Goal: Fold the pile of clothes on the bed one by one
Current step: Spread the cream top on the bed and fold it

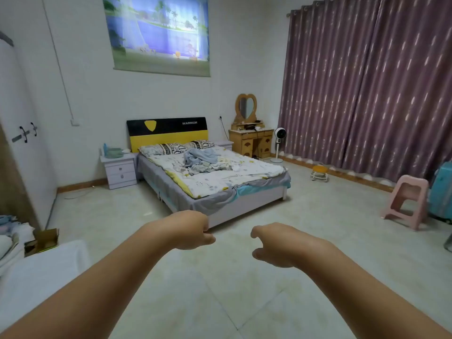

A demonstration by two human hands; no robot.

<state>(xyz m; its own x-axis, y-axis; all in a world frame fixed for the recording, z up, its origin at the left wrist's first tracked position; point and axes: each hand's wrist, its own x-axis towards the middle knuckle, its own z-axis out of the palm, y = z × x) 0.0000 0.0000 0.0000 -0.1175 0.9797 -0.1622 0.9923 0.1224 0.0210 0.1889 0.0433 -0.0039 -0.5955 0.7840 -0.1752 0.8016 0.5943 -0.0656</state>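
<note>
Left hand [189, 231]: stretched forward over the floor, back of the hand up, fingers loosely curled downward, holding nothing.
Right hand [275, 244]: stretched forward beside the left, apart from it, fingers hanging in a loose curl, holding nothing.
Pile of clothes [204, 160]: a rumpled heap, pale blue on top with light pieces beneath, lying on the bed toward the pillow end, well apart from both hands.
Bed [256, 200]: set with its black and yellow headboard against the far wall; foot corner points toward the viewer; a grey sheet hangs over the near left edge, a printed quilt covers the top.
Pillows [176, 148]: at the head of the bed, just behind the pile.
Floor [220, 289]: pale tiles, wide and bare between the hands and the bed, and open on both long sides of the bed.
Nightstand [119, 168]: white, just beside the bed's left edge, against the wall.
Dressing table [252, 140]: wooden, heart-shaped mirror on top, near the bed's far right corner.
Fan [279, 143]: white, standing between the dressing table and the curtains.
Curtains [367, 81]: purple, drawn along the right wall.
Pink stool [407, 201]: on the floor at the right, near the curtains.
Wardrobe [22, 118]: white doors along the left edge.
</note>
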